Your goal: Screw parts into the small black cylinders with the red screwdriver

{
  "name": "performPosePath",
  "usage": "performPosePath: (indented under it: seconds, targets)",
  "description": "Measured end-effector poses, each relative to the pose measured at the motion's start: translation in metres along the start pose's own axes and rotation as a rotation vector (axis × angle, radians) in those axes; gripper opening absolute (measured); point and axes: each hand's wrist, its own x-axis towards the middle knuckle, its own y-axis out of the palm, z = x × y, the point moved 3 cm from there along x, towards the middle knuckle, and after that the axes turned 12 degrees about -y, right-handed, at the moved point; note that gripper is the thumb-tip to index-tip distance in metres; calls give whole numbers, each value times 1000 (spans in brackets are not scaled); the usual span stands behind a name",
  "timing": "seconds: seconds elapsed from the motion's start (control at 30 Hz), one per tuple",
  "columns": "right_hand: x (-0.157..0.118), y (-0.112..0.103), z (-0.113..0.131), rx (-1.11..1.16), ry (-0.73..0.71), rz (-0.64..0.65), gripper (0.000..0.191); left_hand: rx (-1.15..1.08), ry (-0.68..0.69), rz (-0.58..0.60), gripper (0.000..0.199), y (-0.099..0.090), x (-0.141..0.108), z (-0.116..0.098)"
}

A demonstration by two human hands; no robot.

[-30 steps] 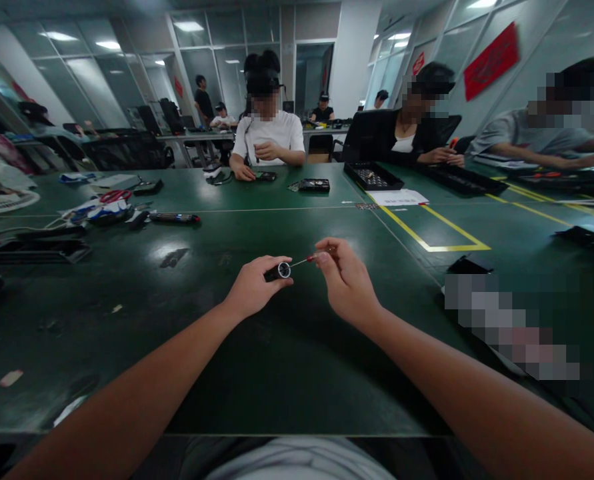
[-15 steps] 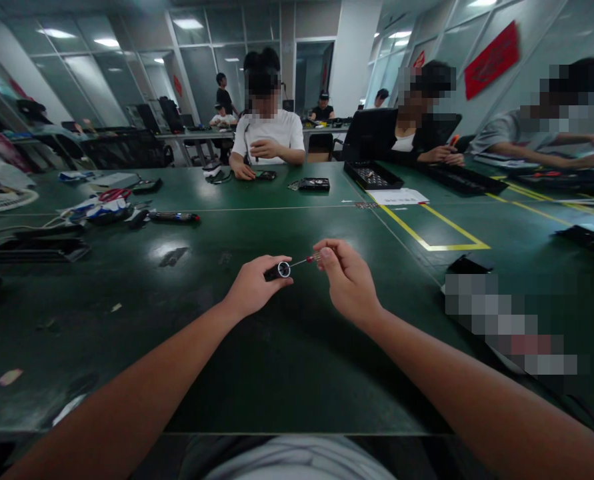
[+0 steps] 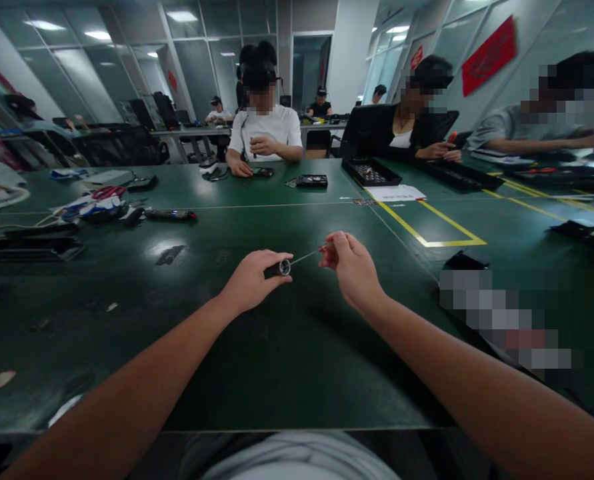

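Note:
Between the thumb and fingers of my left hand (image 3: 247,283) is a short black cylinder (image 3: 283,267), its silver-rimmed open end turned toward me. My right hand (image 3: 355,270) is closed around the handle of a slim screwdriver (image 3: 305,257), and a little red shows at the fingers. The thin metal shaft slants down and left to the cylinder's rim. I cannot tell whether its tip is inside the opening or just touches the edge. Both hands are held above the green table (image 3: 287,360).
On the left are red-handled scissors (image 3: 109,193), a dark pen-like tool (image 3: 171,215) and a black tray (image 3: 31,247). A partly blurred-out long item (image 3: 501,320) lies right. Across the table sit several people, near a black compartment tray (image 3: 371,172) and yellow tape (image 3: 454,243).
My right hand has shifted slightly right and up, and its fingers cover more of the screwdriver's red part. More of the shaft shows. My left hand keeps its hold on the cylinder.

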Motion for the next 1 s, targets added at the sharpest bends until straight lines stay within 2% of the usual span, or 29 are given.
performPosePath:
  seconds: [0.4,0.73,0.9,1.0]
  targets:
    - [-5,3,11,-199,-195,94,28,-6,-39,4,45,3,-2,-1]
    - [-9,5,23,-339,-273,124,27,-55,-60,3,45,3,-3,3]
    - [-9,4,20,-345,-266,107,26,-65,-68,7,46,4,-3,4]
    - [-11,4,22,-350,-292,140,28,-51,-48,5,47,4,-3,2]
